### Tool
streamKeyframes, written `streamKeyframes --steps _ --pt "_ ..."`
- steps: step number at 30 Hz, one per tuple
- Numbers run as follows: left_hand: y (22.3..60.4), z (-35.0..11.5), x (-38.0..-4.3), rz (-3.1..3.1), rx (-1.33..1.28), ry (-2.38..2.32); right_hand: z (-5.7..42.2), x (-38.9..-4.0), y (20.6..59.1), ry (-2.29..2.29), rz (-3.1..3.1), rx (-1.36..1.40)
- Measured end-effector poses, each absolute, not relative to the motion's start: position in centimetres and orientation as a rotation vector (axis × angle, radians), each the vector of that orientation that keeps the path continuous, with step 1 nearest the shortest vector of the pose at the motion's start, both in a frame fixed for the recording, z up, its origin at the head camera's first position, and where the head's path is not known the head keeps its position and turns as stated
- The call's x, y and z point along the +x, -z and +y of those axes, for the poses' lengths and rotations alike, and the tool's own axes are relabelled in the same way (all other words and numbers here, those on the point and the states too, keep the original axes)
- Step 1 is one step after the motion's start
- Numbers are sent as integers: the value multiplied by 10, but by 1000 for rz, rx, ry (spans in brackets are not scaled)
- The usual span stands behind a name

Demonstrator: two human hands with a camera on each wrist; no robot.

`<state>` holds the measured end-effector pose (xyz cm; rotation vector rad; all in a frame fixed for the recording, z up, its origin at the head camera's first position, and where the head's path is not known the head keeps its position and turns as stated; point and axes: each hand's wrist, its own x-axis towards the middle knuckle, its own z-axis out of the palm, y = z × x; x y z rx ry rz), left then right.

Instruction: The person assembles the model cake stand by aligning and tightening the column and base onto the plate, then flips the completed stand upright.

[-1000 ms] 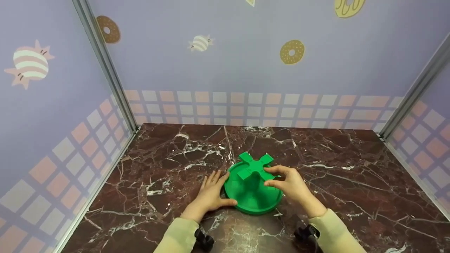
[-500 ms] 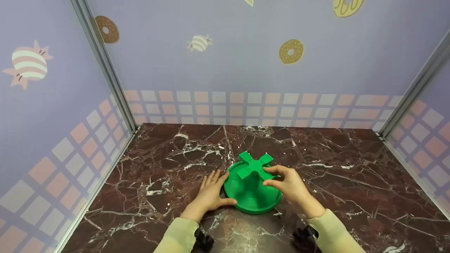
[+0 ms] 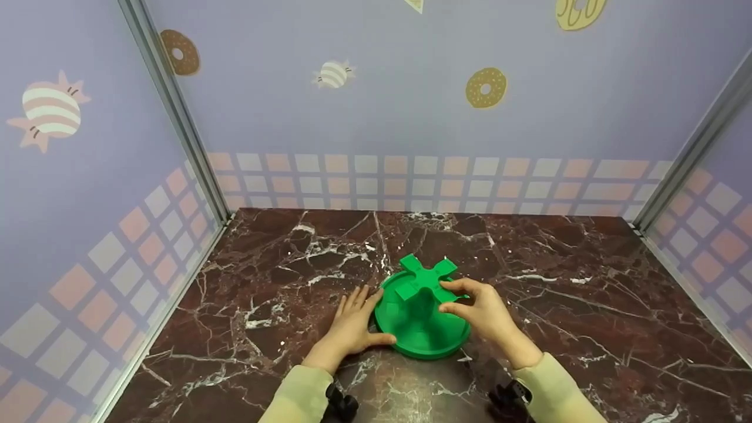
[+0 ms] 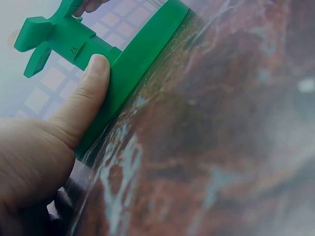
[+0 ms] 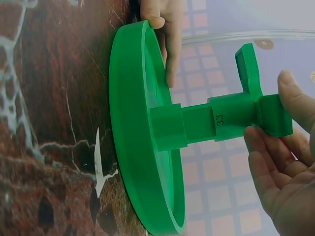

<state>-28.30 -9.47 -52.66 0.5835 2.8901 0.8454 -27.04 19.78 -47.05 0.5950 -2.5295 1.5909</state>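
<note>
A green round base (image 3: 432, 354) with a raised rim lies on the table. A post (image 5: 167, 128) stands up from its middle. On the post sits a green four-armed cross piece (image 3: 427, 276), its collar (image 5: 231, 115) marked 33 in the right wrist view. My right hand (image 3: 484, 305) pinches one arm of the cross between thumb and fingers. At the base's left side rests my left hand (image 3: 346, 323), fingers spread and fairly straight, thumb pressed on the rim. The left wrist view shows that thumb (image 4: 88, 93) against the base, close below the post.
Dark red marbled tabletop (image 3: 282, 247) surrounds the base. Patterned lilac walls (image 3: 399, 111) rise at the back and both sides, with metal corner posts (image 3: 182, 117). Black wrist cameras (image 3: 342, 404) hang at both sleeves.
</note>
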Motion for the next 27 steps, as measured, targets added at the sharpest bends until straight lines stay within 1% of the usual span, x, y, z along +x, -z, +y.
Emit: streamKeyframes --steps 13,21,27 --pt "527 -95 -283 2888 584 -842 197 -270 476 -1578 -2486 595" --pt "527 -96 -284 2886 591 -846 205 -270 479 -1503 -2505 712" --pt "528 -97 -285 2872 587 -855 220 -271 479 -1559 -2556 762"
